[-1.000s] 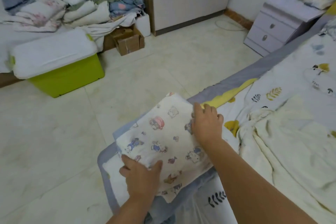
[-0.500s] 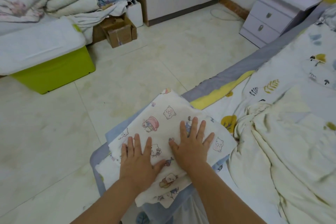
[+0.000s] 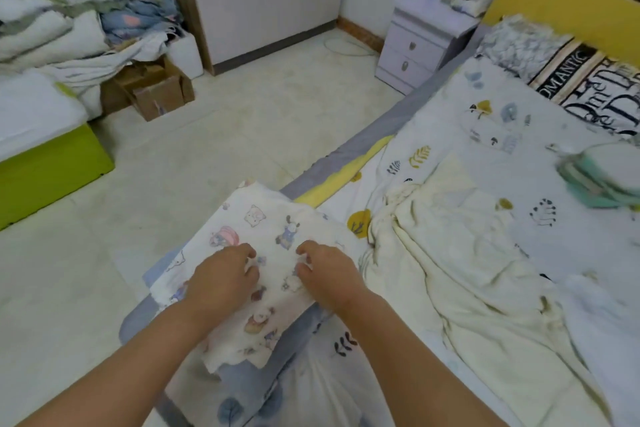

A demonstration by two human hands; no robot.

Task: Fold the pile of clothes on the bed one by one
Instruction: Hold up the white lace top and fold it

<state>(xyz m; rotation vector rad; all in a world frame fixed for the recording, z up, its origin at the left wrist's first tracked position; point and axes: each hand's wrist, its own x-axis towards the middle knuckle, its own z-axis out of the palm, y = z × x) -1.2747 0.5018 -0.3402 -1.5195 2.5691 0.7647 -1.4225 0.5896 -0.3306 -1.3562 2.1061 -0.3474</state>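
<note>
- Head view, the room: a pale tiled floor [image 3: 214, 156] runs to a lilac nightstand [image 3: 420, 42] by the far wall; a lime-green storage box [image 3: 52, 170] sits at the left under heaped bedding.
- The bed [image 3: 346, 156] fills the right side, its grey edge running diagonally; a crumpled cream blanket [image 3: 460, 274] lies on the patterned sheet, with a small folded teal-edged stack [image 3: 602, 177] farther right.
- The cartoon-print garment [image 3: 256, 229], already folded into a flat oblong, lies on the bed's near corner, its long axis pointing away toward the far left.
- The left hand [image 3: 221, 279] and right hand [image 3: 327, 274] rest on its middle, side by side, equally near.
- Both sets of fingers are curled inward; they seem to pinch the cloth, though the blur leaves this uncertain.
- The next piece, likely the cream blanket, lies to the right, nearer the right hand.
</note>
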